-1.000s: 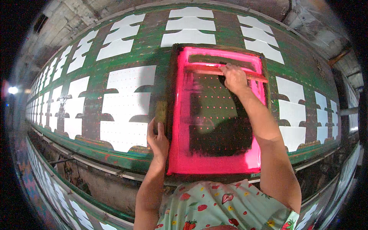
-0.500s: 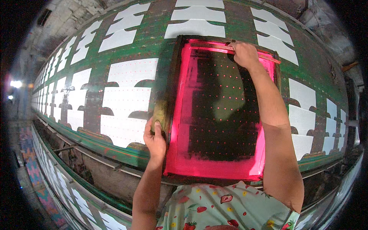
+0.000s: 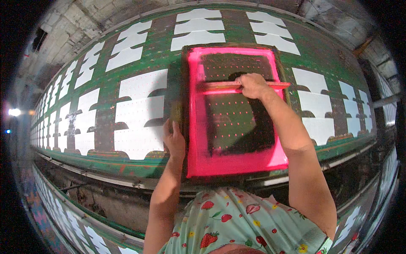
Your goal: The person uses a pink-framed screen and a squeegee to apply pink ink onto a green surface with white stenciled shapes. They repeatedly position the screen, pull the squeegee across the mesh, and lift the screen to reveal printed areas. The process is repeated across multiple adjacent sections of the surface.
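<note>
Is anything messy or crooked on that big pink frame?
Nothing looks broken or crooked. The pink-edged printing screen frame lies flat on the long green table. Pink ink coats its border thickly, more at the near edge. The right hand grips the pink squeegee bar; the left hand steadies the frame's side.

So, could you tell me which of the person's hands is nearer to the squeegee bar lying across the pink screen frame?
Right. The right hand grips the squeegee bar near its middle. The left hand rests apart from it, on the left edge of the pink screen frame.
</note>
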`<state>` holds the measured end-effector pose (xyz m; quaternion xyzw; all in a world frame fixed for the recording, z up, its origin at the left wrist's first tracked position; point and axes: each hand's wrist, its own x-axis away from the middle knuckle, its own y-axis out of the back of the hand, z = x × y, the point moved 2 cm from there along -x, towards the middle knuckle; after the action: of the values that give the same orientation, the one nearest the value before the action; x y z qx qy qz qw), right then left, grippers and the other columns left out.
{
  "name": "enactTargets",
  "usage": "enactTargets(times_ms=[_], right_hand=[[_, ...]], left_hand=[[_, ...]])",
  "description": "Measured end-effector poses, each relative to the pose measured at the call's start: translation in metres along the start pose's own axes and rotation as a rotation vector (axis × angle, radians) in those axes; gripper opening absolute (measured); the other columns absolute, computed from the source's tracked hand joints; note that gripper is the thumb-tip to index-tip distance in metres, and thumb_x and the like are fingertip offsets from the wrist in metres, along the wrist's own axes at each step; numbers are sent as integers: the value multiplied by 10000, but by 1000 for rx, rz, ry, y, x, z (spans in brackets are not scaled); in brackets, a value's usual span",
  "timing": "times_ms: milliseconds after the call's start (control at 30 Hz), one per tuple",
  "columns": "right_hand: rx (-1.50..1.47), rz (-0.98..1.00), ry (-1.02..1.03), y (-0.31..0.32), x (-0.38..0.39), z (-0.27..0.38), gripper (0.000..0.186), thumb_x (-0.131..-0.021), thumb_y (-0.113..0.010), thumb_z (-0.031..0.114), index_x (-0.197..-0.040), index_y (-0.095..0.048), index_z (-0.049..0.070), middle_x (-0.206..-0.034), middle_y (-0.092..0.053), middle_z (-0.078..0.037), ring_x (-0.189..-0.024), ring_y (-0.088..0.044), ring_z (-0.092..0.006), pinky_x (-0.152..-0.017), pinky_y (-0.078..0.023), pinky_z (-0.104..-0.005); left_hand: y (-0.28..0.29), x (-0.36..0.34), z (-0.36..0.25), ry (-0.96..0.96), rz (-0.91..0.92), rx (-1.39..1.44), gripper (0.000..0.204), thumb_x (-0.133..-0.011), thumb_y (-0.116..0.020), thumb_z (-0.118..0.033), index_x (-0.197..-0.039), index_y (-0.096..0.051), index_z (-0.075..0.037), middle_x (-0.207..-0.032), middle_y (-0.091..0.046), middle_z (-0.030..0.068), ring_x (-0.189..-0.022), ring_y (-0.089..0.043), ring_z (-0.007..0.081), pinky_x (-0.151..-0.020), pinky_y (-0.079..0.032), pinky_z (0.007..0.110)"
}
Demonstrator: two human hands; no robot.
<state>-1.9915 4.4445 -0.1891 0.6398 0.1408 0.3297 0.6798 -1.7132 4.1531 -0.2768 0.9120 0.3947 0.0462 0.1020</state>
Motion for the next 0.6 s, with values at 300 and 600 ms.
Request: enactTargets(times_ms=[300, 600], right_hand=[[11, -53, 13, -52, 162, 91, 346, -884, -701, 107, -1198, -816, 194, -1103, -793, -162, -1046, -776, -421, -908, -630, -570], [-2, -78, 8, -81, 281, 164, 411, -849, -753, 107, -1251, -822, 161, -1103, -790, -132, -1069, -780, -357, -917, -644, -521]], left_hand=[[-1, -2, 11, -176, -21, -107, 552, -1058, -729, -313, -1442, -637, 73, -1316, -734, 286, -1245, -711, 405, -1088, -534, 465], [-8, -5, 23, -160, 2, 78, 576, -979, -814, -281, -1434, -655, 35, -1330, -714, 271, -1274, -686, 431, -1126, -509, 490]])
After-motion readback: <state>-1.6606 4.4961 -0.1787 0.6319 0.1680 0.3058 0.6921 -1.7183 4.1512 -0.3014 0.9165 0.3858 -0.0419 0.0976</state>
